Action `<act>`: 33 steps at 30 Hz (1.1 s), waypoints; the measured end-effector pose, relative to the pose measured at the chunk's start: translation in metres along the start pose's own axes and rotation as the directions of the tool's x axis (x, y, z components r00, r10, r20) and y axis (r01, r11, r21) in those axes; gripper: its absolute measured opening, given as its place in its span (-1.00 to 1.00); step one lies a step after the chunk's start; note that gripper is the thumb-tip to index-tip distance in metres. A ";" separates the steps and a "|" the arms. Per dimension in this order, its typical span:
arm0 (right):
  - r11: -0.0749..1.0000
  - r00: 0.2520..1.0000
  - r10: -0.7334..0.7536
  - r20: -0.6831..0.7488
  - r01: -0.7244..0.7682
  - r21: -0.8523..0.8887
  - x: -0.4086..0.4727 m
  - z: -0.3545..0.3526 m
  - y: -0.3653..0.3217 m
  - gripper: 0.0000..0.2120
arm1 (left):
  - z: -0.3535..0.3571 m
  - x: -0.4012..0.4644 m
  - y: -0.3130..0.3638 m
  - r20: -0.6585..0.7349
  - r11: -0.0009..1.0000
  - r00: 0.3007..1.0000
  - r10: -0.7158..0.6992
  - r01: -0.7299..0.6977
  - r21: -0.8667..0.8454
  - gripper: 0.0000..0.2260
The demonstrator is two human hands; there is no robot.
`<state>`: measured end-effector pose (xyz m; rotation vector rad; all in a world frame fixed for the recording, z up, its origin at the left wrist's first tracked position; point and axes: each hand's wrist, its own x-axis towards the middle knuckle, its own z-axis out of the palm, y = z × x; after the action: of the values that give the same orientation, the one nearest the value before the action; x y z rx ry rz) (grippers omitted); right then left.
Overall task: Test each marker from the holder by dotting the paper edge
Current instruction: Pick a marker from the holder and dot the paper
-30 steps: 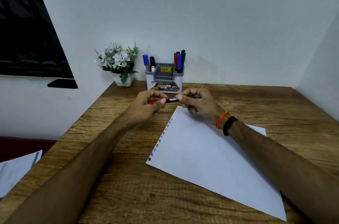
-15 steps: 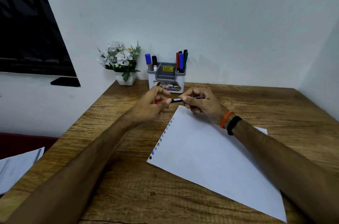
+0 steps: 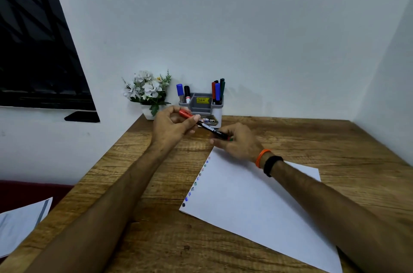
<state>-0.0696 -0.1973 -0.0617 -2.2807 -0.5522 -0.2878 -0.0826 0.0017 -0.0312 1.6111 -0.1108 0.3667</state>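
- tabletop (image 3: pixel 312 138): rough wood grain, flat and solid, so it looks fine to press a tip down on. Everything else sits on it.
- paper (image 3: pixel 257 201): one loose sheet lying at an angle toward 5 o'clock from the hands. I'd guess it's thin, floppy and slides easily on the wood, so pin it down while dotting. A row of coloured dots (image 3: pixel 196 181) already runs along its left edge.
- holder (image 3: pixel 204 108): small grey plastic caddy at 12 o'clock against the wall, more markers standing in its left and right pockets. Probably light and easy to tip, so lift the markers straight up and out.
- marker (image 3: pixel 210 128): held above the tabletop, just in front of the holder, slanting from 10 down to 4 o'clock. Stiff, light, smooth barrel, likely a bit slippery; grip mid-barrel for dotting and hold the cap by its end.
- left hand (image 3: pixel 172 127): fingers curled, thumb and fingers clamped on the red cap end.
- right hand (image 3: pixel 237 142): fingers pinched around the lower end of the barrel, right over the paper's top corner.
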 end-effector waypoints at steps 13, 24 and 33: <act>0.975 0.936 0.223 -0.271 -0.215 0.060 0.036 -0.016 0.000 -0.53 | 0.027 0.052 0.059 -0.037 0.907 0.945 0.325 -0.300 0.297 -0.70; 0.959 0.919 0.274 -0.285 -0.241 0.146 0.075 -0.013 0.010 -0.47 | 0.060 0.099 0.066 -0.077 0.844 0.901 0.428 -0.368 0.391 -0.71; 0.957 0.912 0.279 -0.302 -0.237 0.166 0.079 -0.009 0.012 -0.51 | 0.072 0.103 0.043 0.021 0.778 0.913 0.407 -0.359 0.516 -0.62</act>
<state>0.0050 -0.1879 -0.0343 -2.0948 -0.0930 -0.4694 0.0143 -0.0571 0.0389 2.0979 -0.2961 0.8458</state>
